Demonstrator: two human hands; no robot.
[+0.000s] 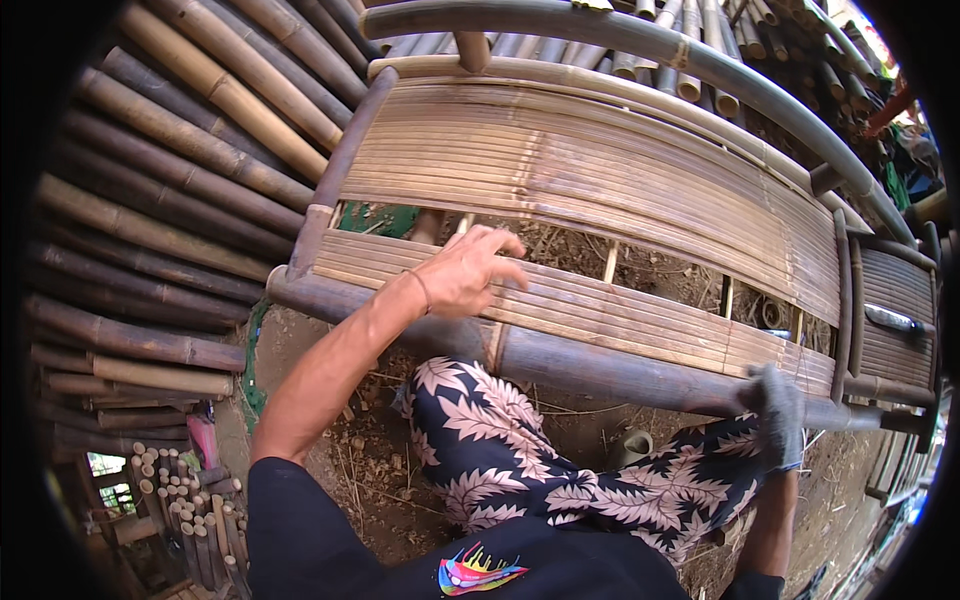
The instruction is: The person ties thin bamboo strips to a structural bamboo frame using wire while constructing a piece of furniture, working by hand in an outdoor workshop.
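Observation:
A bamboo bench stretches before me, with thick dark poles framing its slatted top. A wide panel of thin bamboo slats fills the far side, and a narrower slat strip runs along the near rail. Between the two is a long gap where light cross sticks show. My left hand, bare, is over the narrow strip at the gap's left part, fingers apart and slightly bent, holding nothing visible. In a grey glove, my right hand is at the near rail's right part; its fingers cannot be made out.
Bamboo poles lie stacked along the left, with more poles behind the bench. Short cut pieces stand bundled at lower left. A shiny elongated object lies on the slatted section at right. A bamboo tube is on the ground near my legs.

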